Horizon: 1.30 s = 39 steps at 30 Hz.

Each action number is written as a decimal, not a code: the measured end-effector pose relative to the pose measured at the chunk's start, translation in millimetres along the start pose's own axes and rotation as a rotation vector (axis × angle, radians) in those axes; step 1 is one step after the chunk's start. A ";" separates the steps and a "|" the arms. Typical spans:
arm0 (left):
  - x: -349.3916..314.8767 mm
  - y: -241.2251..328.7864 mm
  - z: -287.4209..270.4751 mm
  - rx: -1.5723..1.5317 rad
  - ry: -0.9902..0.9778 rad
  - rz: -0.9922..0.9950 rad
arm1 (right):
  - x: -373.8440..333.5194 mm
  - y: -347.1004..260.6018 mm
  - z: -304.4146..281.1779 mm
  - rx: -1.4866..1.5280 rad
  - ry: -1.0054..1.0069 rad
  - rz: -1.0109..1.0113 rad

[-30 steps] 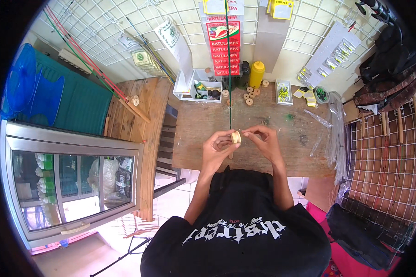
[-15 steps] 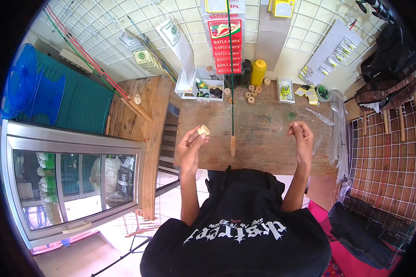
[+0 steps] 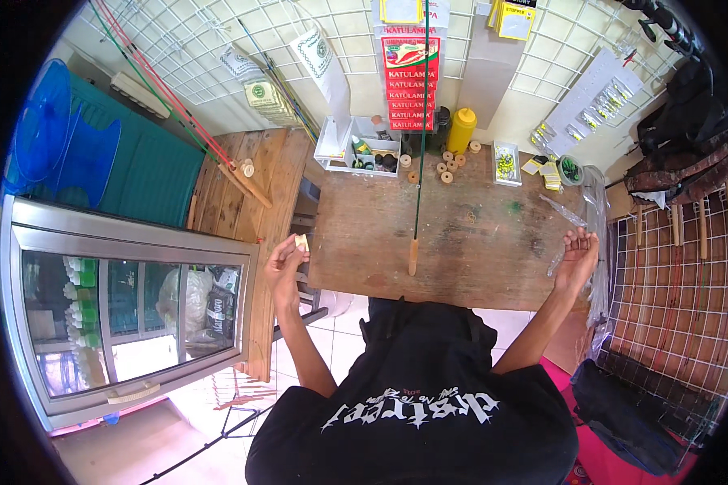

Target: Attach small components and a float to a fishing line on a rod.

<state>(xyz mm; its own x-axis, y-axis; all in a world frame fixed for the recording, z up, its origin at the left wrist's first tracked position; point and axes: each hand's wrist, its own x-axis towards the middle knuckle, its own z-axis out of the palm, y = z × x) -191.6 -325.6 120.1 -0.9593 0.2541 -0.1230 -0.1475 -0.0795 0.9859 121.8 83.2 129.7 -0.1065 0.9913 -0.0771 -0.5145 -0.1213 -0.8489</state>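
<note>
My left hand [image 3: 284, 263], raised at the table's left edge, is closed on a small pale wooden spool [image 3: 302, 242], pinched between thumb and fingertips. Out by the right end of the table is my right hand [image 3: 575, 260], its fingers bent and pressed together; whatever they hold is too thin to make out. Between the two hands a fishing rod [image 3: 413, 257] with a cork-coloured handle lies on the wooden table [image 3: 356, 267], its dark green blank running toward the wall. Several similar spools [image 3: 446, 167] lie at the back.
A white box of bottles [image 3: 357, 166] and a yellow squeeze bottle [image 3: 461, 131] stand at the back. Farther right are a small white tray [image 3: 505, 164] and a round tub [image 3: 570, 170]. Plastic sleeves [image 3: 597, 242] hang along the right edge. A glass-fronted cabinet [image 3: 129, 315] stands left.
My hands have moved apart: the left one went left and slightly down with the spool, the right one went right and slightly down. The view has shifted a little.
</note>
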 end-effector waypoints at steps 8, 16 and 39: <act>19.2 -26.6 -37.7 -0.327 0.153 -0.087 | 33.7 10.8 -49.3 0.333 0.172 -0.002; 33.7 -12.5 -21.3 -0.383 0.274 0.004 | 33.6 11.4 -66.8 0.481 -0.020 0.035; 4.5 73.5 91.3 -0.094 -0.779 -0.082 | -150.5 19.5 159.8 -0.821 -0.914 0.024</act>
<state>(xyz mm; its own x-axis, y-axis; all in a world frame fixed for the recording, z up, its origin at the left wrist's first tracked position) -184.8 -242.3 202.4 -0.5052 0.8618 -0.0452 -0.2632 -0.1040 0.9591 -8.1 -76.5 208.3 -0.8357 0.5489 0.0169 0.1491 0.2563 -0.9550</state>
